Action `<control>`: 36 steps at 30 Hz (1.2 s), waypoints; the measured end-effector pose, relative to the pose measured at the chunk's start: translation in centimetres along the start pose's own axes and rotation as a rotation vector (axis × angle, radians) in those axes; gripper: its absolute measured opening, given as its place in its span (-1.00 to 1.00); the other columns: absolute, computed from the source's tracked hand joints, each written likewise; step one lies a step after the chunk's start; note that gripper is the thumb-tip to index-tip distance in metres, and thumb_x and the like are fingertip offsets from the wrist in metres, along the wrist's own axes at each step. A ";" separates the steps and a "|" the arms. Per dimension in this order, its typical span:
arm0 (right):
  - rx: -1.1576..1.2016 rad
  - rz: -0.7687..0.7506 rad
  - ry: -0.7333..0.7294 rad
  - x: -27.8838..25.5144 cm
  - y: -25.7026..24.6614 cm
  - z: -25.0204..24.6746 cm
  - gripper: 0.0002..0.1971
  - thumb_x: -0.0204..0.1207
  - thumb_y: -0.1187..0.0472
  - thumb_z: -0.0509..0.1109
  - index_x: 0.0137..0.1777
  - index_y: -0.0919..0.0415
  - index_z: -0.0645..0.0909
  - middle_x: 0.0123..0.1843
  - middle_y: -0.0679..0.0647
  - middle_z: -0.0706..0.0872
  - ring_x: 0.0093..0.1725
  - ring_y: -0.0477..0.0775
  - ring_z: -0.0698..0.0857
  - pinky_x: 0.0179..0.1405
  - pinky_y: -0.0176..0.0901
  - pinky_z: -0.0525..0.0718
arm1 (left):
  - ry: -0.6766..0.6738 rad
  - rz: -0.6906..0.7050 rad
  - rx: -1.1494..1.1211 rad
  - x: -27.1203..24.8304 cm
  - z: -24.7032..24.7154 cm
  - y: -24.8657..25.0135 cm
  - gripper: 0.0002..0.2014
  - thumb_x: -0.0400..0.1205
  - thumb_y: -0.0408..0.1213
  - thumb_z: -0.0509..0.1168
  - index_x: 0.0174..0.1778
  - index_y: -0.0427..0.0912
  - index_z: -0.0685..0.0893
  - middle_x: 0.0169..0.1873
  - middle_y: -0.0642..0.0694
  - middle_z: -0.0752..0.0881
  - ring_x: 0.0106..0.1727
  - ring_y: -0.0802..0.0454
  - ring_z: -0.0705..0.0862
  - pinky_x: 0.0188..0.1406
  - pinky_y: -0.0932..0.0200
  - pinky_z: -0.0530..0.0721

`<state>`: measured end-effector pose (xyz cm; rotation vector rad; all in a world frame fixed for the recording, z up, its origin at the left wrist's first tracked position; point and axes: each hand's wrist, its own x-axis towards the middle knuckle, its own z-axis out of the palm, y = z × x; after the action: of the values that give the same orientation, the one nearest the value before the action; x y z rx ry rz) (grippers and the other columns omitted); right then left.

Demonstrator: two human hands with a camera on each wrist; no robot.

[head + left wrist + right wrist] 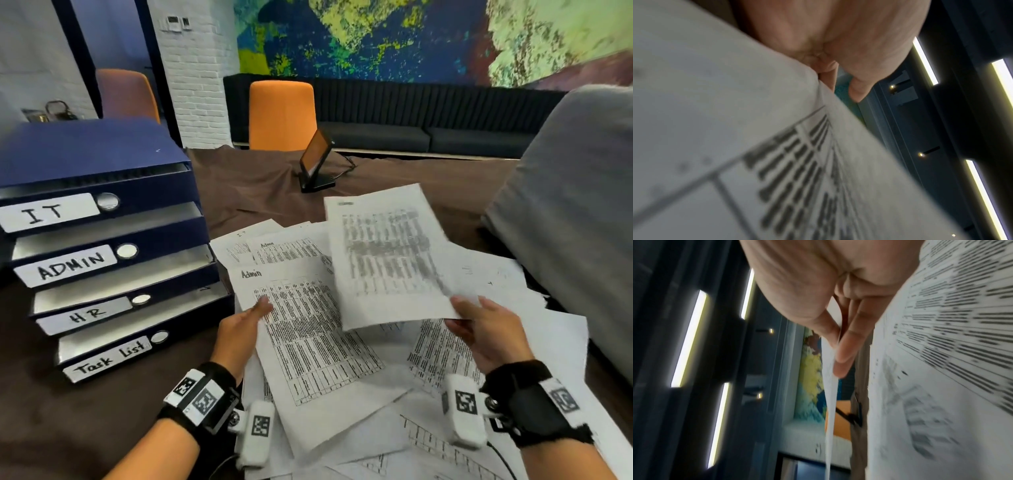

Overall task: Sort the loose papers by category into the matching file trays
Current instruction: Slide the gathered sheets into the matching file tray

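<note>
**Sorting barely begun: most papers still lying loose**

The worktop (102, 411), draped in brown cloth, is carrying nearly the whole job undone. To the left of the left grip (239, 329), the stack of file trays (113, 253), labelled IT, ADMIN, HR and Task List, is showing no filed sheet that can be made out in its open slots. The spread of loose papers (428, 428) is lying under and around both grips, a good many sheets still to be sorted. The left grip is pinching the edge of a sheet headed Admin (308, 335), which judging by its heading belongs in the ADMIN tray. The right grip (486, 329) is pinching the lower corner of a blurred printed sheet (387, 253), lifted above the pile; its heading is unreadable.
</note>
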<state>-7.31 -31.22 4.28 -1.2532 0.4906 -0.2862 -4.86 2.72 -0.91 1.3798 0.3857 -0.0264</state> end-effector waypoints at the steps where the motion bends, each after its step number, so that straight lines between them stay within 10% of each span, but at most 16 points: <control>1: -0.085 0.032 -0.067 -0.5 0.6 0.3 -0.96 0.61 0.38 0.42 -0.02 0.37 0.65 -0.05 0.24 0.79 -0.27 0.06 0.76 -0.40 -0.28 0.76 | -0.002 -0.012 -0.027 0.2 0.2 0.0 -0.64 0.62 -0.06 0.45 0.17 -0.27 0.81 0.10 -0.19 0.84 0.17 -0.14 0.80 0.39 -0.15 0.63; 4: -0.325 0.096 -0.256 -2.7 2.5 1.7 -0.94 0.59 0.35 0.46 -0.06 0.36 0.71 -0.19 0.21 0.82 -0.33 0.08 0.77 -0.35 -0.17 0.79 | -0.006 -0.006 -0.027 0.7 0.5 -0.1 -0.57 0.56 0.07 0.47 0.16 -0.22 0.81 0.05 -0.16 0.85 0.11 -0.12 0.81 0.29 -0.12 0.68; 8: -0.536 0.077 -0.417 -4.4 4.7 3.0 -0.95 0.54 0.32 0.52 -0.14 0.28 0.74 -0.29 0.12 0.80 -0.38 0.08 0.76 -0.34 -0.07 0.76 | -0.052 0.009 -0.008 1.0 0.7 -0.8 -0.74 0.63 -0.48 0.41 0.24 -0.38 0.73 0.15 -0.35 0.79 0.12 -0.28 0.79 0.32 -0.33 0.66; 14: -0.642 -0.068 -0.360 -3.5 4.0 2.4 -0.88 0.48 0.19 0.59 -0.03 0.14 0.73 -0.24 0.01 0.83 -0.32 -0.10 0.77 -0.32 -0.15 0.71 | -0.083 0.172 0.081 1.0 -0.3 1.5 -0.63 0.62 -0.56 0.38 0.33 -0.24 0.69 0.17 -0.20 0.81 0.17 -0.22 0.79 0.32 -0.37 0.65; 19: -0.645 -0.179 -0.362 -2.9 3.3 1.7 -0.32 0.25 -0.16 0.67 0.38 -0.10 0.57 0.28 -0.16 0.68 0.30 -0.14 0.65 0.32 -0.03 0.63 | -0.286 0.336 -0.022 -1.2 -1.0 6.6 -0.38 0.43 -0.52 0.46 0.45 -0.21 0.55 0.24 -0.21 0.78 0.25 -0.19 0.77 0.18 -0.23 0.75; 22: -0.518 -0.109 -0.535 -3.9 2.9 2.6 -0.03 0.11 -0.27 0.72 0.53 -0.07 0.44 0.35 -0.12 0.70 0.33 -0.06 0.68 0.36 0.07 0.64 | -0.459 0.245 -0.079 -1.5 -1.5 7.1 -0.17 0.17 -0.32 0.74 0.39 -0.27 0.60 0.22 -0.29 0.77 0.24 -0.25 0.77 0.06 -0.12 0.82; 25: -0.355 0.015 -0.658 -4.9 2.4 3.2 -0.45 0.34 0.03 0.68 0.28 0.22 0.64 0.09 0.13 0.85 0.07 0.17 0.83 0.06 0.02 0.79 | -0.451 0.205 -0.059 -1.4 -1.2 6.3 0.04 -0.10 -0.11 0.83 0.33 -0.33 0.64 0.19 -0.30 0.79 0.19 -0.23 0.79 -0.02 -0.01 0.83; 28: -0.278 -0.040 -0.611 -5.7 1.6 3.6 -0.87 0.49 0.28 0.50 -0.02 0.33 0.77 -0.10 0.22 0.86 -0.13 0.18 0.84 -0.18 -0.11 0.78 | -0.383 0.289 0.010 -2.1 0.3 6.1 -0.21 0.03 -0.14 0.79 0.17 -0.29 0.72 0.06 -0.22 0.85 0.06 -0.12 0.84 -0.11 0.16 0.81; 36: -0.180 -0.366 -0.363 -5.0 -1.5 2.4 -0.82 0.45 0.22 0.50 0.03 0.24 0.74 -0.08 0.10 0.85 -0.05 0.09 0.82 -0.13 -0.09 0.76 | -0.234 0.546 0.233 -6.3 5.8 5.2 -0.81 0.68 -0.10 0.32 0.02 -0.14 0.74 -0.03 -0.39 0.77 0.00 -0.30 0.77 0.04 -0.18 0.80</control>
<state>-10.38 -27.32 7.23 -1.5319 -0.0295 -0.3172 -8.03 -3.06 6.63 1.6536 -0.2029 0.2210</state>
